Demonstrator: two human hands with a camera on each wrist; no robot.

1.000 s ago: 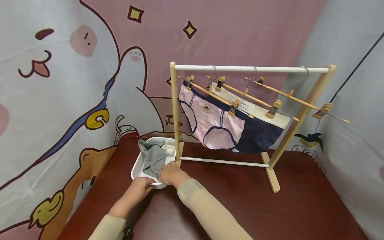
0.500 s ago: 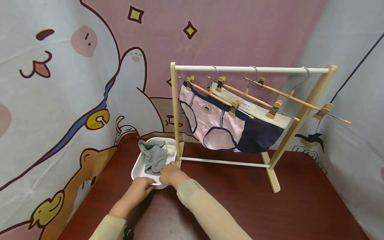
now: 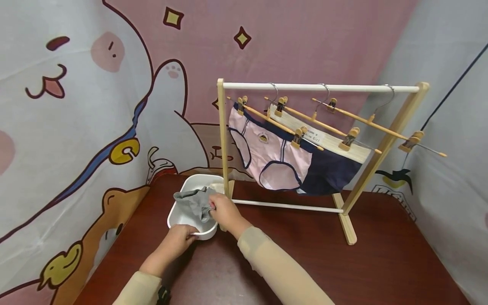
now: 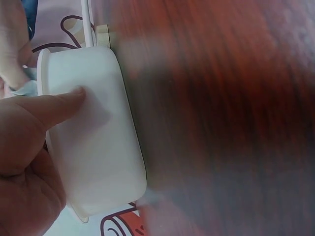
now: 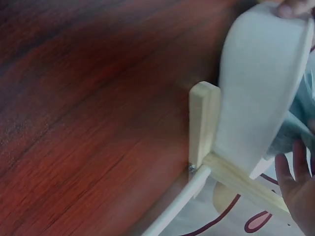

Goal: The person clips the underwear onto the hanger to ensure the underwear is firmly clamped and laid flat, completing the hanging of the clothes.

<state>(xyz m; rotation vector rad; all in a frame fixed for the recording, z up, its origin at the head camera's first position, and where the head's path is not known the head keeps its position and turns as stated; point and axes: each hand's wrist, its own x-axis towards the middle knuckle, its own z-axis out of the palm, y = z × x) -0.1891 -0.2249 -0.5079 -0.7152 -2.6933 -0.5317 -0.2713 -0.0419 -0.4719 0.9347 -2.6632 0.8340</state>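
Observation:
A white plastic basin [image 3: 206, 234] stands on the table beside the rack's left foot. My left hand [image 3: 177, 239] grips its near rim, and in the left wrist view the thumb lies along the outer wall. A crumpled grey cloth garment [image 3: 193, 204] is partly raised over the basin; its exact kind is hidden by the folds. My right hand [image 3: 228, 214] pinches its right side, above the basin's right rim. In the right wrist view the grey garment [image 5: 288, 135] bunches beyond the fingers. A cream cloth [image 3: 217, 187] lies at the basin's back right.
A wooden rack [image 3: 223, 140] with a white top bar stands right of the basin. Pink briefs [image 3: 274, 148] and navy, cream-waisted underwear [image 3: 331, 169] hang from clip hangers. A third clip hanger [image 3: 358, 118] hangs at right. The dark red table [image 3: 289, 250] meets a printed curtain behind.
My right hand has moved up and slightly right, pulling the grey garment up from the basin floor and bunching it. The left hand stays on the rim.

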